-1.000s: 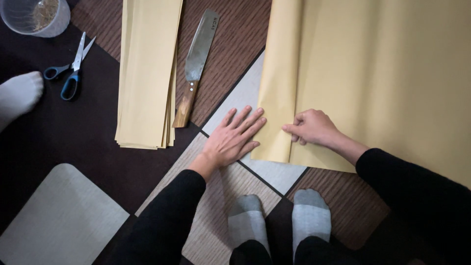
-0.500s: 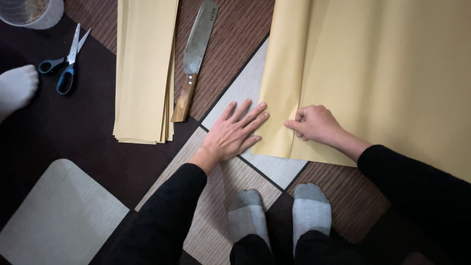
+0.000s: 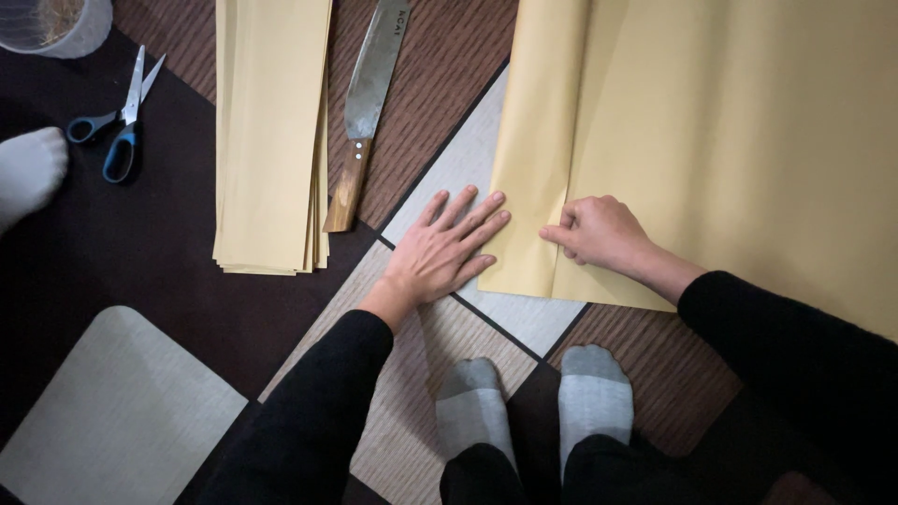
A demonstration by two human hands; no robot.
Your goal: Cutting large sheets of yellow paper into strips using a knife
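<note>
A large tan paper sheet (image 3: 748, 150) lies on the patterned floor, its left edge folded over into a long flap (image 3: 538, 140). My left hand (image 3: 444, 251) lies flat with fingers spread, its fingertips on the flap's lower left edge. My right hand (image 3: 603, 232) is curled into a loose fist, pressing its fingertips onto the crease near the sheet's lower corner. Both arms wear black sleeves.
A stack of long tan paper strips (image 3: 271, 140) lies to the left. Beside it is a big knife with a wooden handle (image 3: 367, 112). Blue-handled scissors (image 3: 120, 122) and a clear container (image 3: 56, 23) lie at the upper left. My grey-socked feet (image 3: 533, 402) are below; another socked foot (image 3: 28, 173) is at the left edge.
The view has shifted slightly. My left hand has slid a little toward the flap's edge; my right hand keeps pressing the crease at about the same spot.
</note>
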